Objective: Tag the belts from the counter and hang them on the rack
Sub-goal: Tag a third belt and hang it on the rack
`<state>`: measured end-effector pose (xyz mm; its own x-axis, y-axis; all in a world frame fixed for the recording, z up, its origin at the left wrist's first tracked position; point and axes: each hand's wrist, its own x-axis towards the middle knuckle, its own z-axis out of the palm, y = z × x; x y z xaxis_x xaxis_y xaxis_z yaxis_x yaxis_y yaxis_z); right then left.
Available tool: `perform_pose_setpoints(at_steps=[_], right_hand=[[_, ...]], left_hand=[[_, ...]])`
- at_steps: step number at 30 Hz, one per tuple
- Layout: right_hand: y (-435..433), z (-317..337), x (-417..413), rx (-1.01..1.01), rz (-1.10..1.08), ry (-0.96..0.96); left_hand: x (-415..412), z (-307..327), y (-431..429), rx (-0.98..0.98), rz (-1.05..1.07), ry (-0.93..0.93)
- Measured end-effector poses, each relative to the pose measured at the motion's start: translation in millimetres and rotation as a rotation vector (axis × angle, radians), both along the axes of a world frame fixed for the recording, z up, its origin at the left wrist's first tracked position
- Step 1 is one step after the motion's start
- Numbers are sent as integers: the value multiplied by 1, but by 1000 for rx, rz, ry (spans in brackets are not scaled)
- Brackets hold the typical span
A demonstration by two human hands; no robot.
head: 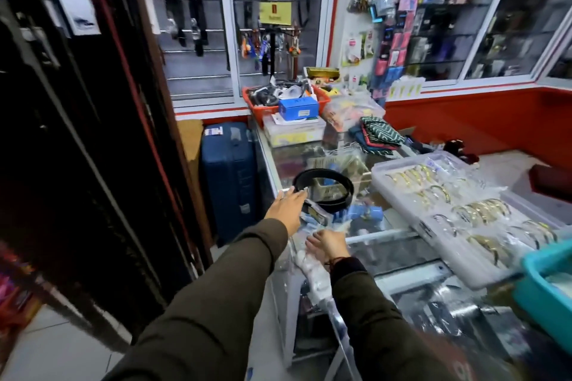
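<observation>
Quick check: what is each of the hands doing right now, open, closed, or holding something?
Left hand: open, fingers spread, reaching onto the coiled black belt.
Right hand: resting on clear plastic wrapping; grip cannot be told.

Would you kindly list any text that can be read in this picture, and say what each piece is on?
None can be read for certain.
Yellow sign on the rack: red mark and a small line, too blurred.
Blue box in the orange basket: white label, too small.
Blue suitcase: sticker print illegible.
Hanging packets: print too small.
</observation>
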<state>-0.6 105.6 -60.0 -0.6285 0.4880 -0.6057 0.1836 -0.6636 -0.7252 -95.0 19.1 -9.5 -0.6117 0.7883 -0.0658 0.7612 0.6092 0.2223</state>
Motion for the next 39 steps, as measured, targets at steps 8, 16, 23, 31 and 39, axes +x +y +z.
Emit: perform_pose_setpoints(at_steps=[8,16,23,31,39], right_hand=[[29,-17,-29,-158,-268,58],[25,-6,-32,66,-281,128],[-3,17,-21,268,-126,196],[-55,72,-17,500,264,336],[-108,143,-32,670,317,604]], left_hand=[[-40,-13,56,-261,-79,11],[-18,-19,46,76,-15,-151],[4,-13,-1,631,306,-398],[13,12,-87,974,533,-398],[19,87,-143,1219,515,-325]])
